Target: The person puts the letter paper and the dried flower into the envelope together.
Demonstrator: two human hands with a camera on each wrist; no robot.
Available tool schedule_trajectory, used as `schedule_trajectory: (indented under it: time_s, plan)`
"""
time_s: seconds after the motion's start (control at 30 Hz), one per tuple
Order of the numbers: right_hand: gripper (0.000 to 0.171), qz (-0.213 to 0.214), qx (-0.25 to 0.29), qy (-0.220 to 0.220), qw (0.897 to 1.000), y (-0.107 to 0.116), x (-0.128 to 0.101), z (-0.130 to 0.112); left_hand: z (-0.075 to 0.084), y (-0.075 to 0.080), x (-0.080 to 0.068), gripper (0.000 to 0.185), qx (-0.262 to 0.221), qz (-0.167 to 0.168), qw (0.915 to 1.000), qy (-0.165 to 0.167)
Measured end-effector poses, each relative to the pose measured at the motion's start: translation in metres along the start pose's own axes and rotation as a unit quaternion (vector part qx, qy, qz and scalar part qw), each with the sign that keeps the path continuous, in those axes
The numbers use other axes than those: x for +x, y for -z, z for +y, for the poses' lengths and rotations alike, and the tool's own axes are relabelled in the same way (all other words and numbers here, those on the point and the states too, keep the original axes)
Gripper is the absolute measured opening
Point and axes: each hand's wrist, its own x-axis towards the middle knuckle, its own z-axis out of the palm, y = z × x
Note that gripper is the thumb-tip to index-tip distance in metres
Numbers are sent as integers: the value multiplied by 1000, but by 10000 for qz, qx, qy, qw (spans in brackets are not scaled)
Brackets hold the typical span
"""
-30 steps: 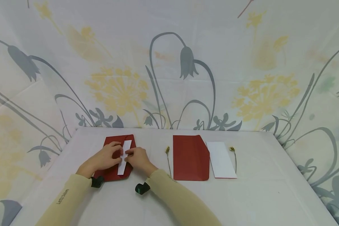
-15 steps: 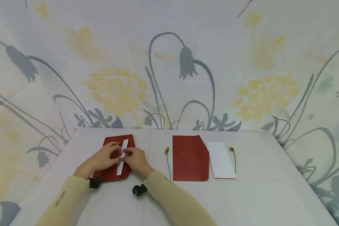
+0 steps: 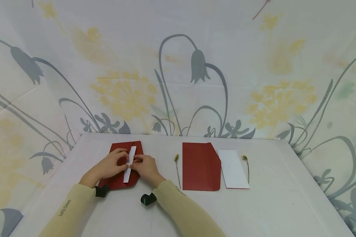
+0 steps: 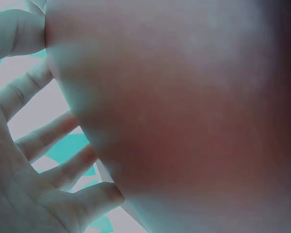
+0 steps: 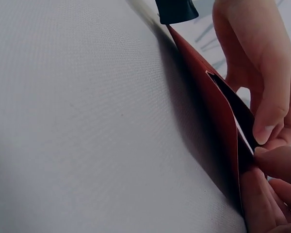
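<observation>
On the table's left side, a red envelope lies under both hands, with a narrow strip of white card showing between its pocket and flap. My left hand rests over the pocket, its thumb and fingers curled at the opening beside the card. My right hand pinches at the card's right edge. In the right wrist view, the envelope gapes, its front panel raised, with the fingers of both hands meeting at the opening. Most of the card is hidden. Blurred red fills much of the left wrist view.
Right of the hands lie a dried flower, a second red envelope, a white card with a red lower edge and another dried flower. A flower-patterned cloth hangs behind the white table.
The visible white strip has become narrower as the card slides left into the envelope. My right hand went slightly left, then back right; my left hand stays nearly in place.
</observation>
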Motion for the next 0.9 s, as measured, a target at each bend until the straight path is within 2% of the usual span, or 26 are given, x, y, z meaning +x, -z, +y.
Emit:
schedule_trajectory:
  time_s: [0.3,0.7,0.9]
  plan:
    - [32,81,-40,-34,10000,-2,0,2,11,3,1,13,275,-110,9995,48]
    - [32,72,31,-88,9999,-4,0,3,9,1,3,17,298,-150,9994,8]
    - [34,43,-21,3,10000,-3,-1,3,9,2,1,19,288,-78,9995,-125]
